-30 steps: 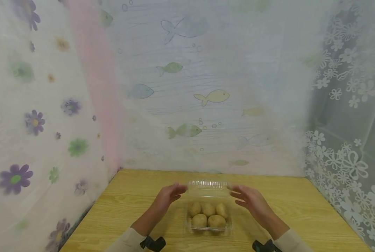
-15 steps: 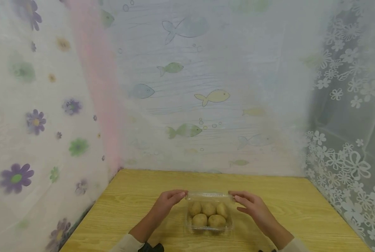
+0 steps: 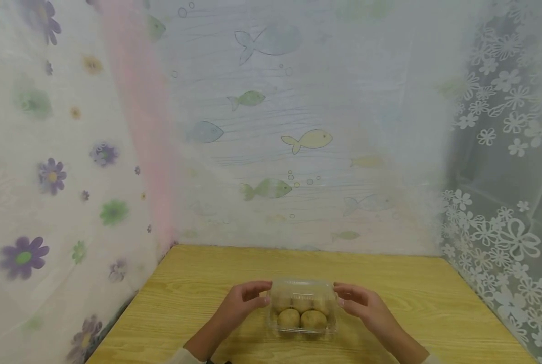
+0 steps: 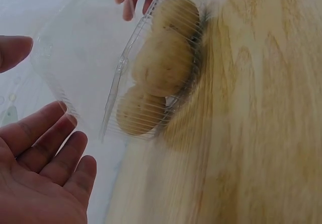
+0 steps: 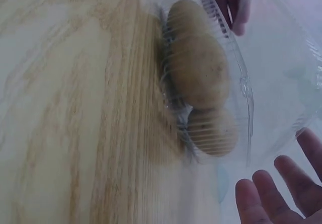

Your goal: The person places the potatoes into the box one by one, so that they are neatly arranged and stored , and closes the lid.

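Note:
A clear plastic clamshell box (image 3: 275, 331) stands on the table with several potatoes (image 3: 313, 319) inside. Its hinged lid (image 3: 303, 287) is tilted partway down over them, blurring the rear potatoes in the head view. My left hand (image 3: 241, 303) is at the lid's left side; in the left wrist view its extended fingertips (image 4: 59, 108) meet the lid's edge, thumb apart from it. On the other side, my right hand (image 3: 366, 306) has its fingers spread at the lid's right edge. In the right wrist view one fingertip (image 5: 301, 132) reaches the lid (image 5: 282, 68).
The wood-grain table (image 3: 412, 288) extends around the box on all sides. Behind it hangs a pale curtain (image 3: 271, 217) printed with fish, with flower-patterned sheets at the left (image 3: 71, 212) and right (image 3: 503, 237).
Both hands have moved down and toward me with the lid, which swung from standing nearly upright to leaning over the potatoes. The box's base has stayed in place.

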`<state>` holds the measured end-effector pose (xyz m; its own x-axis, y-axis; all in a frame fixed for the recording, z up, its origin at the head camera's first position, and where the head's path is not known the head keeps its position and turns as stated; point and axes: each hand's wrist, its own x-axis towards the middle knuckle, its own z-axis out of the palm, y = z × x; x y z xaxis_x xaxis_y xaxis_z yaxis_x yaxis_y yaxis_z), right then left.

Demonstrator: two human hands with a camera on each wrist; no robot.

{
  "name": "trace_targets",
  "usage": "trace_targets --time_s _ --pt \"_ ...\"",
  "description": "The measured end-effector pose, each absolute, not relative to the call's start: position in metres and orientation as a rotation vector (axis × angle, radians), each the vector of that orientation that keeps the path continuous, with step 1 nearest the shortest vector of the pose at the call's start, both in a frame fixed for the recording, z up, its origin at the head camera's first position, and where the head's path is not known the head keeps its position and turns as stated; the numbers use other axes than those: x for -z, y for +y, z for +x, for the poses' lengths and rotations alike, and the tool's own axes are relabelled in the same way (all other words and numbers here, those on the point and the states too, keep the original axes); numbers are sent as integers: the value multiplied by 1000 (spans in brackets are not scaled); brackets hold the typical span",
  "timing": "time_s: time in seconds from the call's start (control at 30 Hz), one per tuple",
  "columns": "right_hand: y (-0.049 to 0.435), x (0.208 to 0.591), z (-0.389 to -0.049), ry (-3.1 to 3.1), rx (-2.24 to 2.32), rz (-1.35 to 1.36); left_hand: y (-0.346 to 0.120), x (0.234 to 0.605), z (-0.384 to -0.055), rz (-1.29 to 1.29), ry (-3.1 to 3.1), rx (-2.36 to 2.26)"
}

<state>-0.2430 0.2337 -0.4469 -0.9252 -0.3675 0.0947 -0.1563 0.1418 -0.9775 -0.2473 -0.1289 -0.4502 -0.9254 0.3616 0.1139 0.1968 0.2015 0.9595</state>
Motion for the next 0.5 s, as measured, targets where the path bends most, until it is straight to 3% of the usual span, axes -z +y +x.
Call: trace_targets --time_s 0.5 --pt "230 455 -232 2187 1854 -391 -127 455 -238 432 2285 -1904"
